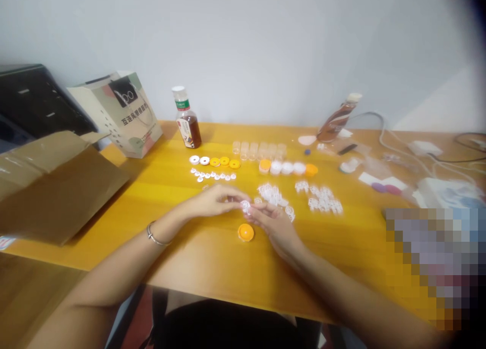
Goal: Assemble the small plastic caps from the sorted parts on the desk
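Observation:
My left hand (220, 201) and my right hand (271, 222) meet over the middle of the table, both pinching a small white openwork piece (245, 206) between their fingertips. Just below it on the table lies an orange round cap (246, 232) with a pale centre. Beyond my right hand is a pile of white openwork pieces (271, 193), with a second group (325, 201) to its right. Small white parts (216, 176) lie in rows beyond my left hand. Behind them stretches a line of white and yellow rings (214, 162).
Orange and white round pieces (287, 168) and clear cups (259, 150) stand farther back. Two bottles (188, 119) (339, 119) stand near the wall. At left are an open cardboard box (56, 187) and a paper bag (121, 114); cables (395, 145) and packets lie at right.

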`<act>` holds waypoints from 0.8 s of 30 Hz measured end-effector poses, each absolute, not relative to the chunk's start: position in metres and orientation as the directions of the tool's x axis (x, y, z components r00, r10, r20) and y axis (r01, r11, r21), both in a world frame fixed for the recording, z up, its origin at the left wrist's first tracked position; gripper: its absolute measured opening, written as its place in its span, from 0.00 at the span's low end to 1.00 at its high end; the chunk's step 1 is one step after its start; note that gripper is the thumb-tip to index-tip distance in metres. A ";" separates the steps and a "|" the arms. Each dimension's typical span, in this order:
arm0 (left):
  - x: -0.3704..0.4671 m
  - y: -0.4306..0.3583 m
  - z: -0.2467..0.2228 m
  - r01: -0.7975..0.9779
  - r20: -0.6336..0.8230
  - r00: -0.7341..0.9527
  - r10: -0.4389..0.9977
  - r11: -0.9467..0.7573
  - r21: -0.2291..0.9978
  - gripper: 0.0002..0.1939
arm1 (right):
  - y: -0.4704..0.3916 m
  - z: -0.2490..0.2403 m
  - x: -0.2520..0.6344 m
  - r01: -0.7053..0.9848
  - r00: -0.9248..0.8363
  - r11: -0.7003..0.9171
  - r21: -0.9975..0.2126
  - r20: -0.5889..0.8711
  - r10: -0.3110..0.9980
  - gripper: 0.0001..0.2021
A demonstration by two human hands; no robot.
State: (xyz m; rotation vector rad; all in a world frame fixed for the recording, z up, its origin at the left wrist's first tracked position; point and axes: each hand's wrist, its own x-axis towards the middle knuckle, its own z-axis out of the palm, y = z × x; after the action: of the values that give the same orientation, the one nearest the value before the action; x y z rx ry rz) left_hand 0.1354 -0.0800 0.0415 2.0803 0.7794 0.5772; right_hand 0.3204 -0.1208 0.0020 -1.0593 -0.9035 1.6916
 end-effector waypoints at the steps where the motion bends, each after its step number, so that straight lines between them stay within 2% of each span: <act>1: 0.136 -0.081 0.041 0.327 0.118 0.692 0.712 -0.456 0.828 0.13 | -0.121 0.002 0.321 -0.312 -0.208 -0.308 -0.899 -0.252 0.945 0.09; 4: 0.138 -0.083 0.038 0.356 0.100 0.639 0.763 -0.408 0.840 0.15 | -0.122 0.004 0.320 -0.303 -0.199 -0.299 -0.905 -0.247 0.949 0.10; 7: 0.141 -0.083 0.034 0.369 0.092 0.590 0.802 -0.369 0.853 0.13 | -0.123 0.005 0.320 -0.299 -0.181 -0.284 -0.911 -0.238 0.954 0.11; 14: 0.144 -0.085 0.029 0.374 0.063 0.591 0.804 -0.343 0.862 0.10 | -0.121 0.002 0.320 -0.228 -0.187 -0.260 -0.938 -0.220 0.957 0.09; 17: 0.140 -0.085 0.031 0.394 0.064 0.589 0.806 -0.355 0.848 0.10 | -0.119 0.010 0.325 -0.090 -0.230 -0.173 -0.981 -0.149 0.962 0.09; 19: 0.135 -0.085 0.034 0.398 0.084 0.588 0.805 -0.378 0.836 0.10 | -0.119 0.017 0.329 0.061 -0.259 -0.046 -0.997 -0.060 0.964 0.10; 22: 0.130 -0.088 0.039 0.410 0.110 0.623 0.775 -0.443 0.797 0.09 | -0.123 0.025 0.335 0.332 -0.391 0.186 -0.925 0.044 0.919 0.18; 24: 0.130 -0.092 0.044 0.421 0.109 0.666 0.738 -0.492 0.762 0.09 | -0.126 0.024 0.336 0.432 -0.495 0.296 -0.852 0.051 0.867 0.19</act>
State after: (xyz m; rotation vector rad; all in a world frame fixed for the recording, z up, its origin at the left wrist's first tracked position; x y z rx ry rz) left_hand 0.1301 -0.0922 0.0436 2.1498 0.8912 0.5567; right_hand 0.3357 -0.1255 0.0236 -1.1542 -2.0552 1.1124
